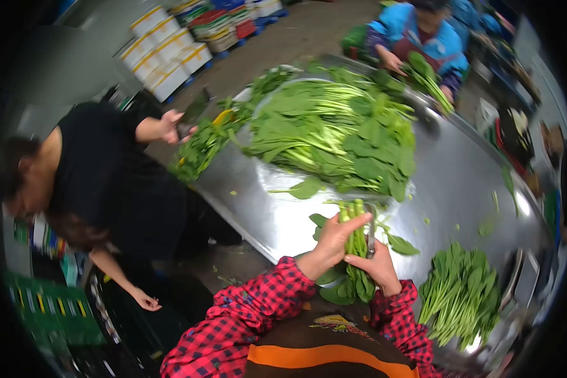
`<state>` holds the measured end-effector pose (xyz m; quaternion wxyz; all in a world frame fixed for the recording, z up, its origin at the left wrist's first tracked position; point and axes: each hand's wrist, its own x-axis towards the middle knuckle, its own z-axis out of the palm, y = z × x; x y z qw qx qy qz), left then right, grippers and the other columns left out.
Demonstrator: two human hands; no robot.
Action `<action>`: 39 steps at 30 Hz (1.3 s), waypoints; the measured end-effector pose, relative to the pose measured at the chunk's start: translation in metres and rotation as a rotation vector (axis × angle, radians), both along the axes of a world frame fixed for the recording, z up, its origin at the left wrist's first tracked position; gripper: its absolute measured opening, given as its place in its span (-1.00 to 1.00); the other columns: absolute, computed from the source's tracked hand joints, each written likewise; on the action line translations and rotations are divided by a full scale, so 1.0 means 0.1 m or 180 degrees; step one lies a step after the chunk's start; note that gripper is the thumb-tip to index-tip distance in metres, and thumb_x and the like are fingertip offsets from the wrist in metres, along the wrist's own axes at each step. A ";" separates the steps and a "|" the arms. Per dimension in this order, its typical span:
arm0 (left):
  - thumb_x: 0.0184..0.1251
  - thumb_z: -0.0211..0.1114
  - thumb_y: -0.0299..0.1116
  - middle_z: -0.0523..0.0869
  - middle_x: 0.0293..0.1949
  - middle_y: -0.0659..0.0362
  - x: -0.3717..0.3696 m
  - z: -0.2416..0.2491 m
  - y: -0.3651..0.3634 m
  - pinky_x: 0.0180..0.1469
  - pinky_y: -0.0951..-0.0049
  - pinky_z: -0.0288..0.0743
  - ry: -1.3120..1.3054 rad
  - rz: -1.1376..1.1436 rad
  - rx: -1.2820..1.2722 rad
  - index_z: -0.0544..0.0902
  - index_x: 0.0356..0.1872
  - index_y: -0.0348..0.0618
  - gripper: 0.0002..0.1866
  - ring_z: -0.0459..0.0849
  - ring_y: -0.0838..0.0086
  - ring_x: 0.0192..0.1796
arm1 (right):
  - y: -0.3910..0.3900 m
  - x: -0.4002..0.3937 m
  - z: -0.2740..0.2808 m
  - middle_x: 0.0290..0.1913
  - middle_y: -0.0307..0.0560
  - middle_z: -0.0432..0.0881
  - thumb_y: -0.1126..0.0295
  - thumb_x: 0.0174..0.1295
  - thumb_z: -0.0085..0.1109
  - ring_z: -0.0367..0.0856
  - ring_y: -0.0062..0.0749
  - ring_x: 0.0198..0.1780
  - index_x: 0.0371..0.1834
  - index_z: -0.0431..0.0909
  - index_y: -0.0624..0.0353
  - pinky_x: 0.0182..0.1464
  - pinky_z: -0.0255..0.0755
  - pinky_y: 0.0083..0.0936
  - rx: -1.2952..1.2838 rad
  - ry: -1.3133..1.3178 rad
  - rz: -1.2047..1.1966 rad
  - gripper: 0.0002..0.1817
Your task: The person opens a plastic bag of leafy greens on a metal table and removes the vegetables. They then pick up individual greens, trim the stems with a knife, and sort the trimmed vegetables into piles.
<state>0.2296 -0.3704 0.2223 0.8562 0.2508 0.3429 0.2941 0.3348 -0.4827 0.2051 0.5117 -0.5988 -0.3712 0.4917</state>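
Near the front edge of the metal table, my left hand [334, 240] is closed around a bunch of leafy greens [358, 244], its pale stems pointing away from me and its leaves hanging toward my apron. My right hand [379, 266] grips a small metal blade [371, 230] held upright along the right side of the stems. A few loose leaves [402, 245] lie beside the bunch. Beyond my hands is a large heap of greens [334, 132]. Another pile of greens [461, 296] rests on the table to the right.
The metal table [450, 170] spans the middle and right. A person in black [116, 176] stands at left, one hand near the table corner. A person in blue [416, 34] across the table holds greens. White boxes [164, 53] are stacked behind; a green crate [53, 309] sits lower left.
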 end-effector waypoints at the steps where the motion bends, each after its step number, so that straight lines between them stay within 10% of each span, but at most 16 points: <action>1: 0.19 0.55 -0.32 0.69 -0.15 0.21 -0.07 -0.02 0.00 -0.17 0.46 0.63 -0.0061 -0.0018 0.0060 0.60 -0.04 -0.23 -0.60 0.67 0.54 -0.18 | 0.04 -0.05 -0.02 -0.17 -0.19 0.70 0.44 0.03 0.52 0.62 -0.57 -0.19 0.10 0.56 0.34 -0.07 0.49 -0.57 -0.0087 0.0320 0.0032 -0.46; 7: 0.14 0.59 -0.19 0.63 0.07 0.10 -0.42 -0.15 -0.04 0.18 0.49 0.47 0.0374 0.0186 0.1107 0.28 0.41 -0.39 -0.09 0.60 0.51 0.07 | 0.08 -0.17 -0.24 -0.20 -0.01 0.74 0.57 0.11 0.37 0.73 -0.37 -0.25 -0.03 0.59 0.36 -0.14 0.63 -0.46 -0.0616 0.1135 0.0145 -0.66; 12: 0.19 0.56 -0.21 0.64 0.06 0.05 -0.98 -0.78 -0.20 0.12 0.49 0.49 0.0912 0.1286 0.0390 0.04 0.50 -0.41 0.03 0.60 0.49 0.05 | 0.14 -0.01 -0.33 -0.28 -0.09 0.68 0.39 0.21 0.32 0.66 -0.37 -0.32 -0.06 0.55 0.22 -0.24 0.62 -0.40 -0.0600 0.1320 -0.0197 -0.72; 19: 0.24 0.47 -0.24 0.64 -0.05 0.03 -1.86 -2.13 -0.47 -0.14 0.42 0.57 0.1861 0.2422 -0.0370 0.10 0.48 -0.32 -0.08 0.63 0.42 -0.16 | 0.29 0.06 -0.10 -0.24 -0.24 0.70 0.24 0.34 0.28 0.68 -0.44 -0.34 -0.14 0.60 0.09 -0.30 0.66 -0.39 -0.0283 0.2261 -0.1595 -0.81; 27: 0.18 0.46 -0.42 0.61 -0.27 0.18 -2.40 -2.62 -0.62 -0.44 0.56 0.55 0.2181 0.2749 -0.1657 0.10 0.50 -0.13 -0.09 0.60 0.55 -0.40 | -0.20 0.87 -0.48 -0.13 -0.18 0.74 0.21 0.31 0.32 0.68 -0.33 -0.13 -0.06 0.65 0.12 0.00 0.61 -0.25 0.0077 0.2333 -0.1911 -0.74; 32: 0.20 0.36 -0.52 0.64 -0.42 0.18 -2.47 -2.42 0.08 -0.47 0.50 0.50 0.1765 0.3428 -0.0219 0.00 0.53 -0.19 -0.08 0.54 0.54 -0.52 | -0.67 1.53 -0.65 0.03 -0.10 0.68 0.36 0.25 0.32 0.64 -0.28 0.03 0.11 0.60 0.18 0.16 0.55 -0.24 0.0388 0.2605 -0.2137 -0.64; 34: 0.15 0.36 -0.55 0.72 -0.41 0.13 -2.49 -2.03 0.45 -0.31 0.44 0.60 0.1602 0.3390 0.0249 -0.01 0.52 -0.23 -0.05 0.67 0.45 -0.44 | -0.91 1.25 -0.65 0.25 0.05 0.50 0.61 0.18 0.16 0.53 -0.18 0.20 0.40 0.33 0.29 0.29 0.45 -0.24 0.1017 -0.1449 -0.1418 -0.36; 35: 0.13 0.38 -0.53 0.73 -0.41 0.11 -2.54 -2.25 0.65 -0.28 0.41 0.61 0.1949 0.3412 0.0425 -0.02 0.53 -0.25 -0.03 0.69 0.42 -0.42 | -1.01 1.35 -0.67 0.37 0.15 0.32 0.75 0.08 -0.02 0.43 -0.10 0.29 0.54 0.07 0.32 0.36 0.36 -0.25 0.0649 -0.1206 -0.1458 -0.17; 39: 0.11 0.34 -0.38 0.76 -0.41 0.12 -2.56 -2.23 1.13 -0.05 0.28 0.58 0.2375 0.3359 0.0270 -0.11 0.58 -0.14 0.04 0.72 0.27 -0.32 | -1.11 1.91 -1.05 0.22 0.18 0.52 0.59 0.11 0.24 0.58 -0.10 0.13 0.36 0.39 0.29 0.21 0.52 -0.27 0.0676 -0.0279 -0.2343 -0.35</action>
